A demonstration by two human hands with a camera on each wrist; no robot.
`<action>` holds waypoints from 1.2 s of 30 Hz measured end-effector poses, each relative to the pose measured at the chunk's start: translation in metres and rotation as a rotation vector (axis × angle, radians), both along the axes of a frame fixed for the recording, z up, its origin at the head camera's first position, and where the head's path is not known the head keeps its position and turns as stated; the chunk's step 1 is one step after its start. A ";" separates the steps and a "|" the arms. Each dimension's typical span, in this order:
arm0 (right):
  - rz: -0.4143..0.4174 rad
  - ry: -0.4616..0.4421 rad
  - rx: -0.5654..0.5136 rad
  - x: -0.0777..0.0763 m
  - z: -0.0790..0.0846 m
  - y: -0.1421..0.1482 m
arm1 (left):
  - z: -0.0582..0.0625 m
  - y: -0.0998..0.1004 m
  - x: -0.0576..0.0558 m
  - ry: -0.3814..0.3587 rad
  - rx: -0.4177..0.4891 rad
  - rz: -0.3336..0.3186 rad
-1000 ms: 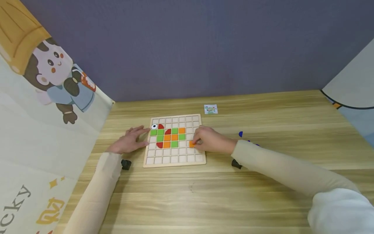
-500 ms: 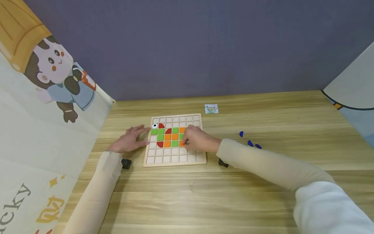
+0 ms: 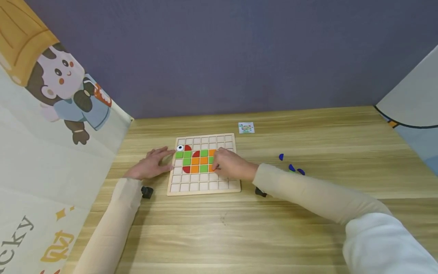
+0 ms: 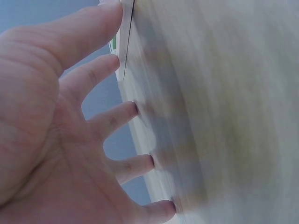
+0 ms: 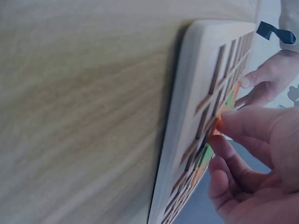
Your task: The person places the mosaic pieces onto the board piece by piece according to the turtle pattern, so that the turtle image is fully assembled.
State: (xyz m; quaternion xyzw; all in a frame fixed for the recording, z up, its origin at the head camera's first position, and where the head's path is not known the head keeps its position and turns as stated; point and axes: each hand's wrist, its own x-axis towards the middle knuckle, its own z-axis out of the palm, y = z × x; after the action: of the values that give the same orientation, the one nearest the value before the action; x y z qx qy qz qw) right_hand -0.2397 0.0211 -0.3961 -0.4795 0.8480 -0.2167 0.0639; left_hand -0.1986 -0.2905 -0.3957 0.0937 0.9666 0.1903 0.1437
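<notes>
A pale wooden grid board [image 3: 203,187] lies on the table, with green, orange and red tiles and a round eye piece [image 3: 180,148] set in its cells. My right hand [image 3: 233,164] is over the board's right half and pinches an orange square tile [image 5: 219,125] between thumb and index finger, at a cell right of a green tile [image 3: 203,168]. That hand hides part of the tiles beneath it. At the board's left edge my left hand [image 3: 150,164] rests with spread fingers; its thumb [image 4: 88,32] and index finger touch the board's rim.
Several blue half-round pieces [image 3: 291,168] lie on the table right of the board, above the right sleeve. A small picture card [image 3: 246,128] lies behind the board. A dark wall panel [image 3: 246,61] closes the back of the table, and a printed wall stands at the left.
My right hand has moved left across the board with the orange tile, to beside the green tile, then stayed there. More blue pieces show past the sleeve. The left hand has kept its place.
</notes>
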 end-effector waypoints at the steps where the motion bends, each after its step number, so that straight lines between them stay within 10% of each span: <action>1: -0.004 -0.006 0.009 0.001 0.001 0.001 | 0.000 0.000 0.000 0.000 0.003 -0.003; 36: -0.308 -0.088 0.047 -0.027 0.019 0.177 | 0.001 0.000 -0.001 -0.001 0.003 -0.007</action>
State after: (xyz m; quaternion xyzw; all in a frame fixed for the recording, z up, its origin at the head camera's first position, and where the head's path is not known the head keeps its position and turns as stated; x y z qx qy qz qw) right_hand -0.2665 0.1984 -0.3768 -0.3322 0.9127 -0.2248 0.0781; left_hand -0.1991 -0.2902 -0.3947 0.0972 0.9659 0.1915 0.1448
